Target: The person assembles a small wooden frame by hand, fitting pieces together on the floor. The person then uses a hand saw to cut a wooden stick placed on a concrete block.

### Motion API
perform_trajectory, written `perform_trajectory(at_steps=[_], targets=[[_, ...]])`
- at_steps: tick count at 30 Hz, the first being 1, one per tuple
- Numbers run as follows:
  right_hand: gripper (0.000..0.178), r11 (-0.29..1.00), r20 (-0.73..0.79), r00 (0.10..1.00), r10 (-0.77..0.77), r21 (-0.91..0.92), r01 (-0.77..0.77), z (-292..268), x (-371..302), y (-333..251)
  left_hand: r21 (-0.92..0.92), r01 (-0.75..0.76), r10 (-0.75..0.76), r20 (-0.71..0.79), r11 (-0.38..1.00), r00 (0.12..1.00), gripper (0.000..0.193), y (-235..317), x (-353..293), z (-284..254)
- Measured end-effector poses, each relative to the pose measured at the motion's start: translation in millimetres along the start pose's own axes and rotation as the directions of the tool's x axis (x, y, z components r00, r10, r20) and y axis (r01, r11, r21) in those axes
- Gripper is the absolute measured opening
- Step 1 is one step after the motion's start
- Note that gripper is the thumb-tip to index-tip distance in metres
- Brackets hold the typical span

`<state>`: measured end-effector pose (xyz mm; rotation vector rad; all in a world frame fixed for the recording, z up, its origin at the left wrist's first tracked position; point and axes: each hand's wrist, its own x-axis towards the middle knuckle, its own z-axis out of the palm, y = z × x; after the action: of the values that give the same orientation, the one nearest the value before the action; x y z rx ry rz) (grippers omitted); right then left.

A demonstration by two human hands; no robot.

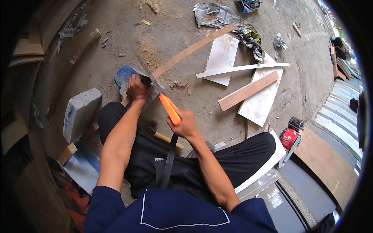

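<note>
My right hand (183, 124) is wrapped round the orange handle of a handsaw (169, 110). Its narrow blade slants up and left, across the near end of a long thin wooden strip (190, 49). Beside the blade, my left hand (138, 87) is closed and pressed down at that end of the strip, over a blue-stained block (124, 75). The hand hides what lies under it. Between my legs lies a tool with a wooden handle (168, 140).
Ahead to the right lie white boards (221, 58), a white strip (243, 70), a short brown plank (248, 90) and crumpled paper (219, 15). A concrete block (81, 114) stands left of my knee. A red and black round object (289, 138) sits by my right knee. Sawdust (149, 54) covers the floor ahead.
</note>
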<state>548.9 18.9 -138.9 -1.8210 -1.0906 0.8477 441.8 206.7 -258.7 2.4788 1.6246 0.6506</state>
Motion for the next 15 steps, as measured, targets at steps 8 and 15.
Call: perform_trajectory(at_steps=[8,15], targets=[[0.013,0.998,0.029,0.999,0.041,-0.039,-0.04,2.3,22.4,6.7,-0.037,-0.069,0.068,-0.023,0.997,0.997,0.016,12.1,-1.6,-2.3],[0.014,0.999,-0.003,1.0,-0.004,0.049,0.004,-19.0,-49.3,-2.7,0.007,-0.014,0.014,-0.013,1.0,1.0,0.017,0.6,-0.9,-2.6]])
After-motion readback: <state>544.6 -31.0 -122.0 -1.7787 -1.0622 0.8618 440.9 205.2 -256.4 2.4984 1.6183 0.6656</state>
